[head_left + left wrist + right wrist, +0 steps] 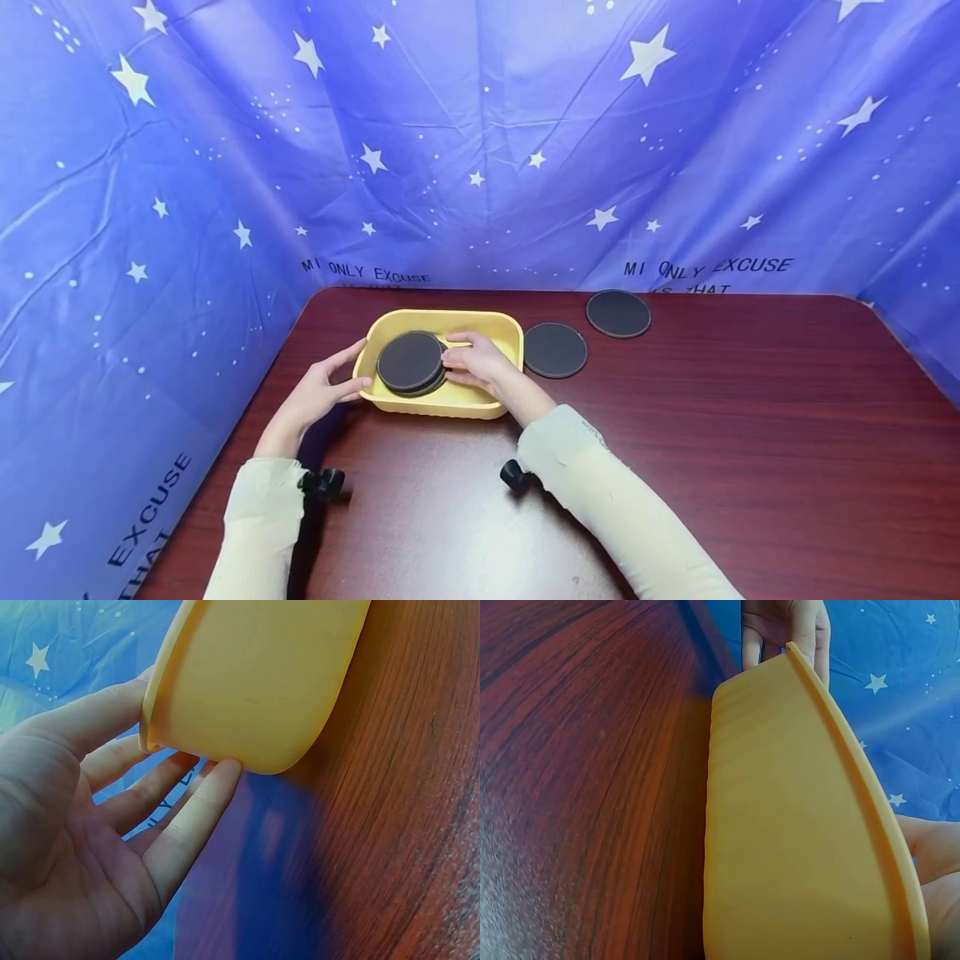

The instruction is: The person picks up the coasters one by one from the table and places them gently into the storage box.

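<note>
On the table sits a yellow plastic bin (450, 410) with a stack of round black coasters inside. My left hand (315, 396) grips the bin's left end, thumb at the rim and fingers along the outer wall, as the left wrist view shows. Over the right wall reaches my right hand (480, 364), pinching the right edge of the top coaster (408, 361) with its fingertips. That coaster lies slightly off-centre over those beneath. From the right wrist, the bin's outer wall (780, 810) hides the coasters and most of my right hand.
One black coaster (555, 350) lies just right of the bin, and another coaster (618, 313) is farther back near the table's rear edge. A blue star-printed cloth (480, 150) hangs behind and along the sides of the dark red wooden table (750, 433).
</note>
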`<move>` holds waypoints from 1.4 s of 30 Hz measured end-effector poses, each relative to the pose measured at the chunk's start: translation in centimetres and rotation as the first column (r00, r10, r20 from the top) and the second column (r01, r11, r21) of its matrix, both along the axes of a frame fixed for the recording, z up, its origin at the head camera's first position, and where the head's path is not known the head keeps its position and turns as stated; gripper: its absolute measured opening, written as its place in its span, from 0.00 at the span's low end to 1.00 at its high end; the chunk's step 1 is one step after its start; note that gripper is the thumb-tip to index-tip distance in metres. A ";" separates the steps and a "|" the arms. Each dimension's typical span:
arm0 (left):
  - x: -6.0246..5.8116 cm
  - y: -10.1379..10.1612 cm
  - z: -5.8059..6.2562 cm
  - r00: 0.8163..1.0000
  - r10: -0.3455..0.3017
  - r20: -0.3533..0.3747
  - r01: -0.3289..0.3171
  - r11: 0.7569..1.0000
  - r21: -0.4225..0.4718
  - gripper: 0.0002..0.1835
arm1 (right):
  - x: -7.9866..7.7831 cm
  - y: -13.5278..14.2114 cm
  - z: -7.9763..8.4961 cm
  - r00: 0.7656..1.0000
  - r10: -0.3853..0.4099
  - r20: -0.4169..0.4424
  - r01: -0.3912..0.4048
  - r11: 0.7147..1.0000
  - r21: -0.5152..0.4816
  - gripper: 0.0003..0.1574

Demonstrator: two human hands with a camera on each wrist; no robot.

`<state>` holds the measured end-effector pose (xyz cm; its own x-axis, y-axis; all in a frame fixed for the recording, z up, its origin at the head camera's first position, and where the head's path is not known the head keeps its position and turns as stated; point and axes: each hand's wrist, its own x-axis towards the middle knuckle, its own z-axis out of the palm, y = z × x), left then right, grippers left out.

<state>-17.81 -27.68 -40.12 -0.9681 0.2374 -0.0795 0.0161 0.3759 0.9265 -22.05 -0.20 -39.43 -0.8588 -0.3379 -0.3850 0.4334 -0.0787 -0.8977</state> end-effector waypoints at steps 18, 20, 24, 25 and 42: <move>-0.1 0.1 0.2 1.000 -0.004 0.011 0.004 1.000 0.004 0.39 | 0.1 2.3 2.0 0.992 0.079 -0.099 -0.080 0.997 -0.001 0.35; -0.1 0.1 0.2 1.000 -0.008 0.006 0.008 1.000 0.008 0.39 | 0.1 2.7 2.1 0.990 0.081 -0.118 -0.083 0.997 -0.009 0.36; -0.1 0.0 0.2 1.000 -0.006 0.008 0.006 1.000 0.018 0.39 | 0.2 3.6 2.5 0.981 0.096 -0.168 -0.098 0.995 -0.005 0.37; -0.1 0.0 0.2 1.000 -0.005 0.010 0.005 1.000 0.020 0.39 | 0.3 3.8 2.6 0.979 0.098 -0.179 -0.100 0.995 -0.002 0.37; 0.1 0.0 0.0 1.000 -0.002 0.004 0.002 1.000 0.017 0.39 | 0.9 8.9 3.1 0.937 0.086 -0.340 -0.074 0.996 0.049 0.35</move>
